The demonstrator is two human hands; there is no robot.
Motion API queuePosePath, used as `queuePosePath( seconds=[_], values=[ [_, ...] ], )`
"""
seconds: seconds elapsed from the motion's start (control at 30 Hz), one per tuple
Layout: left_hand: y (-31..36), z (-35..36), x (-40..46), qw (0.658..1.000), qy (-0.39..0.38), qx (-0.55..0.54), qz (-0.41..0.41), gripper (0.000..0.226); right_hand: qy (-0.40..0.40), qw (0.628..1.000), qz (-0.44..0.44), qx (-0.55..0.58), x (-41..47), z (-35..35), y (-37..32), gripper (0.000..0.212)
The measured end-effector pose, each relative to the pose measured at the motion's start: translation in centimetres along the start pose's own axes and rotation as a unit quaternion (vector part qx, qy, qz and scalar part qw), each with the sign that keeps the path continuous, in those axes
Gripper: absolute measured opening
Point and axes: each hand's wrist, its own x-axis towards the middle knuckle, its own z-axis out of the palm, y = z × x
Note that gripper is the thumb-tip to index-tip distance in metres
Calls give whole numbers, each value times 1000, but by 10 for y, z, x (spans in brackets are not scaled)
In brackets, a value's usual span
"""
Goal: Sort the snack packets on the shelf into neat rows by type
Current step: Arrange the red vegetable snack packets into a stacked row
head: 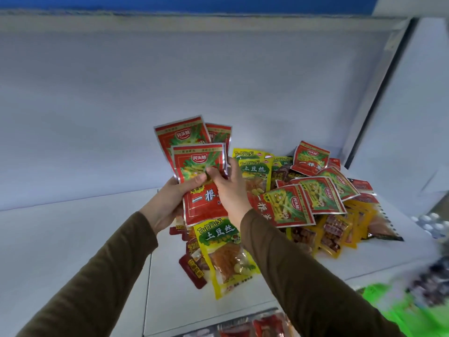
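Note:
My left hand (170,203) holds a fanned stack of red snack packets (194,156) above the white shelf (73,239), thumb on the front one. From the right, my right hand (228,188) pinches that same front packet. Below my hands lies a yellow-green packet (223,254) on small dark red packets (194,271). To the right is a loose pile: more red packets (311,198), two more yellow-green packets (252,169) and yellow clear-window packets (340,232).
The shelf's white back wall (170,81) rises behind, and a side panel (401,117) closes the right end. A blister pack (430,224) lies at the far right. Green packaging (388,307) and more red packets (255,327) show on the lower level.

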Motion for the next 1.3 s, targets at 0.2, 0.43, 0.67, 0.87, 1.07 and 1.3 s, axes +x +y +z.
queuePosePath(
  seconds=[0.2,0.43,0.67,0.87,1.07,1.3],
  values=[
    [-16,27,-13,997,-17,-69,-42,40,23,996,63,51,-27,-23,3,52],
    [-29,45,-17,994,23,-85,-58,38,186,959,153,150,-69,-86,10,50],
    [-40,63,-19,993,69,-84,-50,36,209,910,269,237,-96,-128,39,72],
    [-53,78,-24,990,109,-82,-44,52,189,891,275,308,-80,-139,29,43],
    [-59,84,-33,984,148,-84,-50,57,230,920,192,252,-76,-140,21,20],
    [-58,88,-30,980,165,-93,-60,51,151,985,-74,46,-56,-166,-23,25]
  ],
)
